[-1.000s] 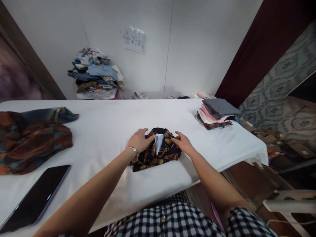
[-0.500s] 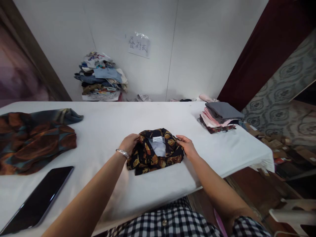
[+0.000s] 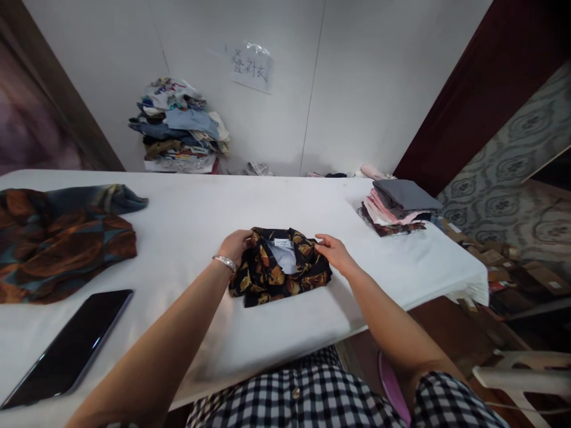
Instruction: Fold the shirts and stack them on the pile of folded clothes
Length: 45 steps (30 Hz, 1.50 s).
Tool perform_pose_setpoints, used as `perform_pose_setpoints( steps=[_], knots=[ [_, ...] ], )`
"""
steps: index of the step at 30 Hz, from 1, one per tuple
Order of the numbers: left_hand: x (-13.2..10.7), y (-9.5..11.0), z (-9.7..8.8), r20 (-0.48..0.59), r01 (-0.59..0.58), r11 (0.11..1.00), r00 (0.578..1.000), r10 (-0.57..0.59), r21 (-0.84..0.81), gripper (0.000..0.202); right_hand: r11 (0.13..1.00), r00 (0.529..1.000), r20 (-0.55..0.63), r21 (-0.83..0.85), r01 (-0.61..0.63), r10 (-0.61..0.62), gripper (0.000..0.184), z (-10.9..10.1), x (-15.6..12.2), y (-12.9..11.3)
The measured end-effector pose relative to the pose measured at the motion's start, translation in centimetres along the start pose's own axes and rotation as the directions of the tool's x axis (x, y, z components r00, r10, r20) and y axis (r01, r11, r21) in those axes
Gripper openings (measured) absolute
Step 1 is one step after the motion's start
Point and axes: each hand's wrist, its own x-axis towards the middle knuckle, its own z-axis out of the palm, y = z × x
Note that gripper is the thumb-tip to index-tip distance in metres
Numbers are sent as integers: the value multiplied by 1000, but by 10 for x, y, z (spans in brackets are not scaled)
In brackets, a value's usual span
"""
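A black shirt with a gold and brown floral print (image 3: 272, 279) lies folded small on the white tablecloth, collar toward the far side. Its neck opening shows a pale lining and a white label. My left hand (image 3: 236, 245), with a silver bracelet at the wrist, has its fingers closed on the shirt's upper left edge. On the opposite side, my right hand (image 3: 335, 251) pinches the upper right edge, thumb and forefinger at the fabric. Parts of the left fingertips are hidden behind the cloth.
A rumpled brown and teal garment (image 3: 66, 244) lies on the left, with a black phone (image 3: 66, 345) nearer me. Folded clothes (image 3: 401, 199) are stacked at the right. Behind the table rises a tall clothes pile (image 3: 178, 128). A white plastic chair (image 3: 526, 380) stands lower right.
The camera view has tilted slightly, so the table sits a little higher. Around the collar the hands have shifted slightly, and the collar lies flatter and more evenly spread.
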Motion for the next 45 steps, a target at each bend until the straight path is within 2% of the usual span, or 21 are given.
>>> perform_pose_setpoints(
  steps=[3, 5, 8, 11, 15, 19, 22, 25, 27, 29, 31, 34, 36, 38, 41, 43, 45],
  knots=[
    [6, -4, -1, -77, -1, 988, 997, 13, 157, 12, 995, 996, -6, -48, 89, -89, 35, 8, 2, 15],
    [8, -8, -4, -93, 19, 972, 996, 3, 236, 14, 989, 995, 5, -110, 95, -95, 31, 9, 1, 22],
    [2, -9, -12, -36, 28, 950, 999, -18, 310, 33, 989, 1000, -16, -147, 23, -25, 35, 4, -2, 24],
    [-13, -5, -21, 30, -12, 921, 1000, 1, 391, 52, 986, 999, -18, -167, -30, 27, 46, -2, -9, 16],
    [-41, -6, -21, 92, -112, 837, 993, 75, 536, 67, 974, 1000, -13, -226, 7, -11, 51, 5, -18, 7],
    [-66, -19, -5, 202, -272, 740, 962, 185, 615, 57, 973, 986, 17, -157, 169, -168, 42, 16, -21, 8],
    [-76, -26, 3, 196, -249, 704, 968, 158, 665, 55, 961, 971, -32, -154, 230, -237, 38, 13, -20, 15],
    [-78, -30, -1, 186, -207, 685, 977, 106, 699, 61, 935, 977, 53, -282, 215, -209, 40, 5, -21, 22],
    [-79, -31, -7, 156, -235, 699, 972, 175, 676, 62, 902, 975, 68, -372, 220, -210, 42, 1, -24, 24],
    [-83, -29, -14, 101, -328, 689, 932, 349, 646, 57, 860, 959, 20, -438, 261, -281, 43, -2, -29, 18],
    [-88, -24, -18, 86, -448, 623, 849, 522, 641, 52, 815, 924, -9, -476, 331, -381, 45, -2, -34, 5],
    [-96, -14, -13, 204, -580, 466, 745, 635, 668, 53, 747, 864, 41, -484, 457, -502, 48, 4, -38, -19],
    [-95, -11, -4, 322, -627, 359, 713, 624, 691, 56, 689, 837, 132, -508, 517, -531, 51, 12, -37, -29],
    [-88, -16, 7, 416, -632, 284, 722, 553, 721, 59, 634, 842, 267, -562, 531, -468, 57, 22, -33, -29],
    [-71, -35, 17, 454, -557, 282, 816, 357, 781, 60, 586, 861, 449, -640, 497, -239, 62, 36, -26, -11],
    [-62, -49, 18, 426, -498, 308, 863, 271, 811, 61, 568, 857, 495, -668, 481, -144, 63, 42, -23, 4],
    [-57, -59, 17, 408, -480, 328, 873, 265, 814, 63, 560, 857, 500, -678, 476, -123, 64, 43, -21, 14]
  ],
)
